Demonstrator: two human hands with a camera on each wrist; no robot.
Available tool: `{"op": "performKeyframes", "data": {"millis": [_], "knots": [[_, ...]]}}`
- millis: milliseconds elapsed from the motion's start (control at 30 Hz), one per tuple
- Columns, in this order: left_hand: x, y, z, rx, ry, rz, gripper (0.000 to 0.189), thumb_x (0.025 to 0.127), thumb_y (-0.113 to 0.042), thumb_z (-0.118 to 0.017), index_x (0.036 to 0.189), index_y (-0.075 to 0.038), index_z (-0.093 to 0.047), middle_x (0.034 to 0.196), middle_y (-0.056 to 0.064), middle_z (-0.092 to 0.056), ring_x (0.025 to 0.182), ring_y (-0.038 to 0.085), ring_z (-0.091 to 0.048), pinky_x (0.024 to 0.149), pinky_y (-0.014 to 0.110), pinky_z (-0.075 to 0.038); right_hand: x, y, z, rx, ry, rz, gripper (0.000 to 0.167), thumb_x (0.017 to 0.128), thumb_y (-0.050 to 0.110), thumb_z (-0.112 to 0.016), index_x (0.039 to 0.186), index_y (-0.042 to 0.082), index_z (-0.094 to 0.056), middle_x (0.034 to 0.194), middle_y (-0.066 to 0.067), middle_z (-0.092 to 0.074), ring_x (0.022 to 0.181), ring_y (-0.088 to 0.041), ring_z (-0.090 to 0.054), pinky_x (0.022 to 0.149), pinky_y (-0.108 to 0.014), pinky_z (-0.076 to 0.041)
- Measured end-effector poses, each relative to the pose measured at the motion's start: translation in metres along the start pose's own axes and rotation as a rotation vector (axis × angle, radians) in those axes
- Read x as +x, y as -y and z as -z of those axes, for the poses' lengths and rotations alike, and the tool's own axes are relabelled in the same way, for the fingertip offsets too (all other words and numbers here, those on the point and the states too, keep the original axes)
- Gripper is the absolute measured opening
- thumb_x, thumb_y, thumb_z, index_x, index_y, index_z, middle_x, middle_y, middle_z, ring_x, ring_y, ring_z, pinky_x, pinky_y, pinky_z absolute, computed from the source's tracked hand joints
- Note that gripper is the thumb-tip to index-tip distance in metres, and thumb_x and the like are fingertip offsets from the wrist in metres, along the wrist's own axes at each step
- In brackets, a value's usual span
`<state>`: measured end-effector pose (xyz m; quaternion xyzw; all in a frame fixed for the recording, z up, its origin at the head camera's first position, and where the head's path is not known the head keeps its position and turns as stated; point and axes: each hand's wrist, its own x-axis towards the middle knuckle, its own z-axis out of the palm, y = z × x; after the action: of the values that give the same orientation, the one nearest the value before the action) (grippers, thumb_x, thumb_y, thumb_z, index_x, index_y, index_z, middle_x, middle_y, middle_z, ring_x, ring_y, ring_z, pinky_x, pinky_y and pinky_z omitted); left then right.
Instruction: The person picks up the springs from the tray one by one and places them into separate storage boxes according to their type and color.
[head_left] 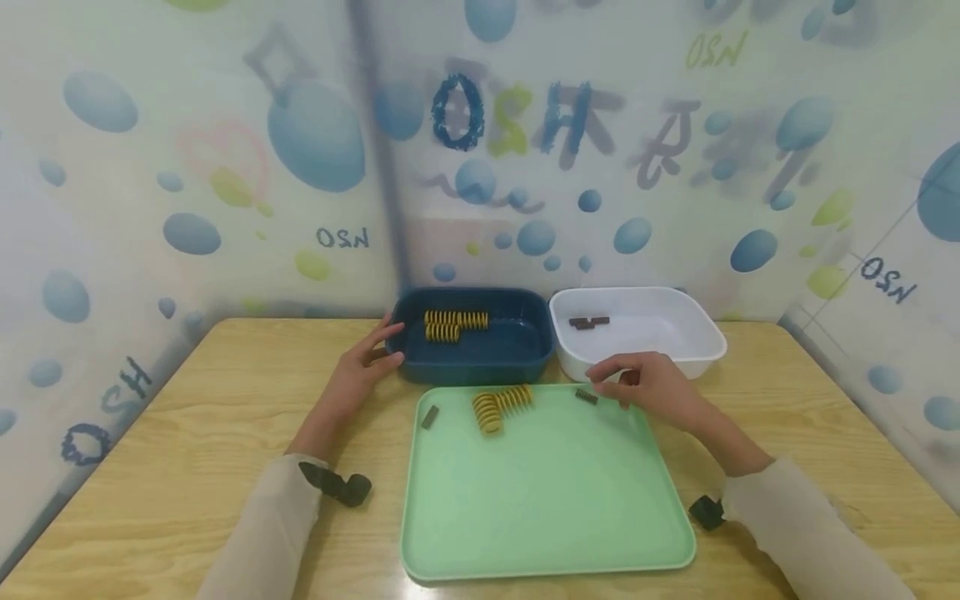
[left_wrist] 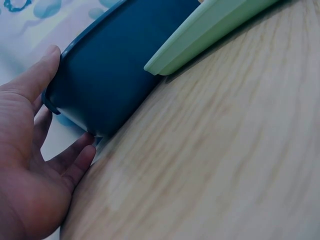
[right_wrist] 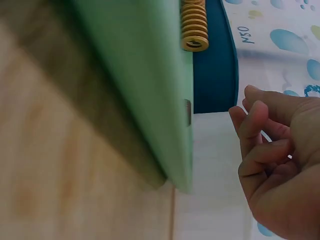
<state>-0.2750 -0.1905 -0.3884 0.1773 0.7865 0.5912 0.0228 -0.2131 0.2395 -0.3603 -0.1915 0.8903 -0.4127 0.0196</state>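
My left hand (head_left: pixel 360 364) rests against the left end of the dark blue bin (head_left: pixel 472 372); in the left wrist view its relaxed fingers touch the bin's wall (left_wrist: pixel 110 70). Over the far right corner of the green tray (head_left: pixel 547 500) hovers my right hand (head_left: pixel 656 387), fingers loosely bent with nothing between them. Just left of its fingertips lies a small dark spring (head_left: pixel 587 397). Two yellow springs, one upright (head_left: pixel 487 413) and one slanted (head_left: pixel 515 399), are by the tray's far edge. Another small dark spring (head_left: pixel 430 417) lies at the tray's far left.
Three yellow springs (head_left: pixel 442 333) lie inside the blue bin. Beside that bin, a white bin (head_left: pixel 705 346) contains several small dark springs (head_left: pixel 585 327). Both bins stand behind the tray on a wooden table (head_left: pixel 225 400), against a patterned curtain (head_left: pixel 315 217).
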Motion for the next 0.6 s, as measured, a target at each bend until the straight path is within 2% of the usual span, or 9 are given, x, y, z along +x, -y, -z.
{"op": "performKeyframes", "data": {"millis": [200,367,600], "knots": [[0.004,0.018,0.003,0.014,-0.014,-0.014,0.052,0.096,-0.022,-0.06,0.145,-0.016,-0.044,0.157,-0.013,-0.018,0.127,0.033,-0.044,0.102,0.039,-0.035,-0.003,-0.004,-0.005,0.011,0.08,0.003,0.025,0.087,0.014,-0.071,0.111,0.005,-0.07,0.104,-0.009,-0.069,0.056,-0.02,-0.059,0.053,-0.027,-0.049],[0.004,0.021,0.003,0.017,-0.014,-0.023,0.051,0.096,-0.024,-0.06,0.145,-0.019,-0.044,0.156,-0.015,-0.018,0.126,0.032,-0.044,0.101,0.034,-0.036,-0.002,-0.008,-0.007,0.002,0.092,0.037,0.027,0.086,0.01,-0.072,0.111,0.003,-0.069,0.104,-0.012,-0.069,0.054,-0.02,-0.058,0.052,-0.027,-0.049],[0.005,0.021,0.0,-0.02,-0.011,-0.023,0.052,0.096,-0.021,-0.06,0.145,-0.016,-0.044,0.156,-0.014,-0.018,0.127,0.032,-0.042,0.095,0.021,-0.037,-0.003,-0.013,-0.01,-0.021,0.086,0.048,0.028,0.084,0.009,-0.074,0.111,0.004,-0.069,0.104,-0.009,-0.069,0.053,-0.018,-0.058,0.05,-0.027,-0.048]]}}
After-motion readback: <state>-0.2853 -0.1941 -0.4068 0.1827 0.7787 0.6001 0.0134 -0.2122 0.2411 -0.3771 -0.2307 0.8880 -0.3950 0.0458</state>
